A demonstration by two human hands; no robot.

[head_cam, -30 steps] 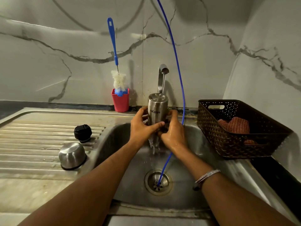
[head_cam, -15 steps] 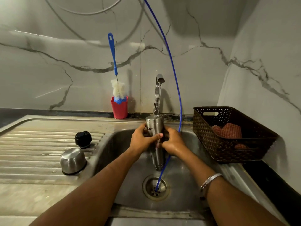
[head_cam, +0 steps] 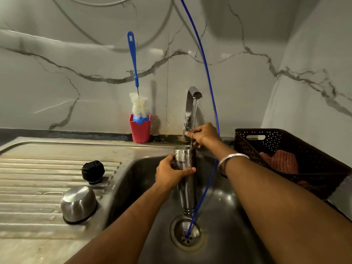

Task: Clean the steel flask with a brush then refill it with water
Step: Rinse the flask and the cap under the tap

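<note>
At the centre of the frame, over the sink [head_cam: 137,180], my left hand [head_cam: 169,173] grips the steel flask [head_cam: 187,183], held upside down with its neck just above the drain [head_cam: 185,232]. Water from the tap [head_cam: 192,103] strikes its upturned base. My right hand [head_cam: 202,135] has left the flask since a second ago and now curls around the tap's lever. Left of centre, a red cup [head_cam: 140,129] holds the brush [head_cam: 136,79]. At the right edge, a dark basket [head_cam: 285,147] holds a reddish cloth [head_cam: 280,161]. On the drainboard at lower left sit a black cap [head_cam: 93,172] and a steel lid [head_cam: 79,204].
</note>
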